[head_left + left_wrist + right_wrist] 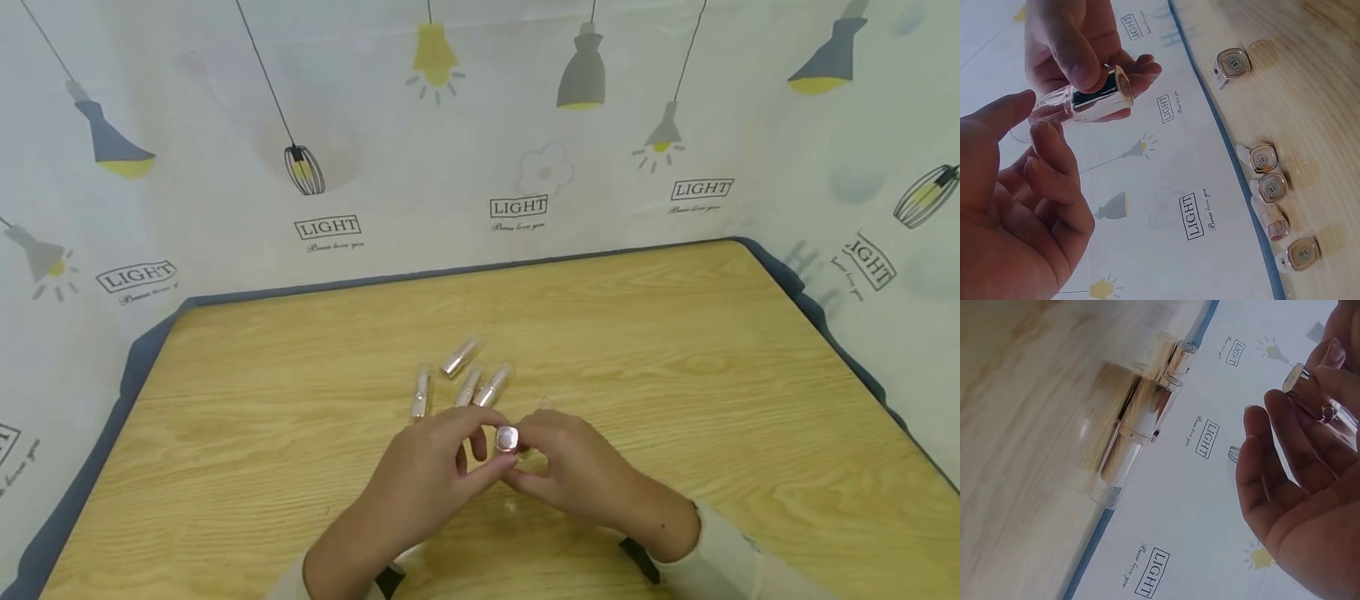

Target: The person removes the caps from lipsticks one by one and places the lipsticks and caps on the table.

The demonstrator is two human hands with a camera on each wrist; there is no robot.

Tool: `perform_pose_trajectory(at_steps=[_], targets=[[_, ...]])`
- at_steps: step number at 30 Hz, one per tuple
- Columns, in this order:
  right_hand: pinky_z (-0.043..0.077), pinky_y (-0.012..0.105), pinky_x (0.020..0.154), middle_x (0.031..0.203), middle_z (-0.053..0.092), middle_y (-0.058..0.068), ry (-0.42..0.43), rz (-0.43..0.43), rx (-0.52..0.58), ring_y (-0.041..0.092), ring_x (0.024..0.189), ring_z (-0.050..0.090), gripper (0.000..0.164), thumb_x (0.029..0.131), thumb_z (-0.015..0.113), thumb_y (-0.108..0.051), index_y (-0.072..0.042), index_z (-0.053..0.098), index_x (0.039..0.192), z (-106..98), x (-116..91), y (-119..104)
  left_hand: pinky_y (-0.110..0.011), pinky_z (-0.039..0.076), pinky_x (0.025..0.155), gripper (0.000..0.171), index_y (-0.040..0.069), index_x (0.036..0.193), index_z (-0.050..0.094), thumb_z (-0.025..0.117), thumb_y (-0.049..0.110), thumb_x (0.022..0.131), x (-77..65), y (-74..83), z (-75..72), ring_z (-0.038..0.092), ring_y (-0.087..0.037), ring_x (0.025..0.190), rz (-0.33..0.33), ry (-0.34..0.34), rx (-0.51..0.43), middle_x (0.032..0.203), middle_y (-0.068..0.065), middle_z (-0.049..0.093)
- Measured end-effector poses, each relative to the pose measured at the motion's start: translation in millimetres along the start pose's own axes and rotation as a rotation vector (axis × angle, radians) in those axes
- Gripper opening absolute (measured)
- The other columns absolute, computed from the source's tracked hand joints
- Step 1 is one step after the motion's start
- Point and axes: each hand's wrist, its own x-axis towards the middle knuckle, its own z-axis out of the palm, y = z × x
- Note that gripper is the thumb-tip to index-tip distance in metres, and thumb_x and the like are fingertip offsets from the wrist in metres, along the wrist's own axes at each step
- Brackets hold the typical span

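Observation:
Both hands hold one lipstick tube (pixel 507 439) between them, low over the table; its squared end faces up in the head view. My left hand (pixel 431 462) pinches its clear end between thumb and forefinger, which shows in the left wrist view. The right hand (pixel 588 467) grips the shiny rose-gold part, thumb laid along its side. In the right wrist view the tube (pixel 1319 403) lies across the right fingers, partly cut off by the frame edge.
Beyond the hands lie several similar tubes on the wooden table (pixel 675 333): one tube (pixel 422 393) at left, another tube (pixel 460 357) farthest back, and a close pair (pixel 492 385). A further tube (pixel 546 403) is mostly hidden behind the right hand. Printed cloth (pixel 450 167) borders the table.

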Motion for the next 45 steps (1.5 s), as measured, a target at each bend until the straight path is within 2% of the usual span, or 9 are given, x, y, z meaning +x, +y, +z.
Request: perform_pose_trajectory(at_steps=[6, 11, 17, 25, 30, 34, 38, 45], targets=[[0.056, 0.022, 0.076, 0.089, 0.072, -0.006, -0.045, 0.003, -0.016, 0.009, 0.084, 0.067, 0.016, 0.082, 0.083, -0.021, -0.016, 0.070, 0.090, 1, 1, -2, -0.017, 0.042, 0.050, 0.020, 0.026, 0.106, 0.069, 0.075, 0.036, 0.090, -2.3, -2.7, -0.9, 0.045, 0.003, 0.056, -0.001, -0.019, 0.001, 0.077, 0.014, 0.058], [0.056, 0.022, 0.077, 0.092, 0.073, -0.007, -0.078, 0.030, -0.028, 0.007, 0.086, 0.067, 0.018, 0.082, 0.083, -0.023, -0.015, 0.073, 0.095, 1, 3, -4, -0.015, 0.041, 0.049, 0.022, 0.023, 0.104, 0.069, 0.078, 0.035, 0.087, -1.5, -5.5, -0.5, 0.044, 0.004, 0.056, 0.039, -0.016, 0.024, 0.078, 0.014, 0.059], [0.056, 0.021, 0.076, 0.091, 0.073, -0.006, -0.077, 0.027, -0.032, 0.008, 0.084, 0.067, 0.017, 0.082, 0.083, -0.019, -0.014, 0.073, 0.093, 2, 2, -4, -0.013, 0.040, 0.048, 0.024, 0.020, 0.100, 0.070, 0.080, 0.035, 0.085, -1.5, -6.8, -0.9, 0.043, 0.005, 0.055, 0.074, -0.005, 0.037, 0.078, 0.012, 0.060], [0.054, 0.020, 0.073, 0.088, 0.070, -0.006, -0.082, 0.038, -0.061, 0.010, 0.081, 0.067, 0.018, 0.081, 0.084, -0.022, -0.015, 0.071, 0.091, 1, 1, -2, -0.012, 0.040, 0.049, 0.026, 0.020, 0.098, 0.071, 0.081, 0.038, 0.082, -0.4, -5.6, 0.2, 0.044, 0.006, 0.056, 0.080, 0.006, 0.044, 0.077, 0.011, 0.060], [0.054, 0.020, 0.072, 0.087, 0.070, -0.005, -0.082, 0.011, -0.094, 0.009, 0.080, 0.065, 0.018, 0.081, 0.084, -0.022, -0.014, 0.072, 0.093, 2, 0, 0, -0.013, 0.040, 0.049, 0.026, 0.020, 0.101, 0.072, 0.079, 0.039, 0.084, -0.7, -3.7, -1.3, 0.043, 0.007, 0.055, 0.068, 0.005, 0.033, 0.078, 0.013, 0.060], [0.055, 0.019, 0.073, 0.089, 0.072, -0.006, -0.115, -0.004, -0.115, 0.007, 0.082, 0.065, 0.017, 0.082, 0.083, -0.023, -0.015, 0.074, 0.093, 6, 1, 3, -0.011, 0.041, 0.049, 0.029, 0.019, 0.105, 0.070, 0.079, 0.037, 0.084, -2.7, -1.6, -7.4, 0.046, 0.008, 0.056, 0.087, 0.073, 0.015, 0.079, 0.013, 0.062], [0.054, 0.019, 0.072, 0.088, 0.072, -0.008, -0.099, -0.009, -0.107, 0.007, 0.082, 0.065, 0.017, 0.082, 0.083, -0.027, -0.017, 0.074, 0.092, 6, 1, 4, -0.010, 0.041, 0.049, 0.030, 0.017, 0.103, 0.071, 0.081, 0.036, 0.083, -2.4, -1.0, -12.6, 0.049, 0.008, 0.057, 0.094, 0.149, 0.008, 0.081, 0.012, 0.064], [0.051, 0.018, 0.068, 0.084, 0.070, -0.008, -0.094, -0.003, -0.103, 0.008, 0.077, 0.063, 0.018, 0.081, 0.084, -0.028, -0.017, 0.072, 0.088, 5, 1, 4, -0.011, 0.044, 0.049, 0.024, 0.018, 0.098, 0.068, 0.082, 0.029, 0.083, -2.5, -2.1, -15.9, 0.054, 0.008, 0.059, 0.067, 0.146, -0.065, 0.082, 0.011, 0.065]])
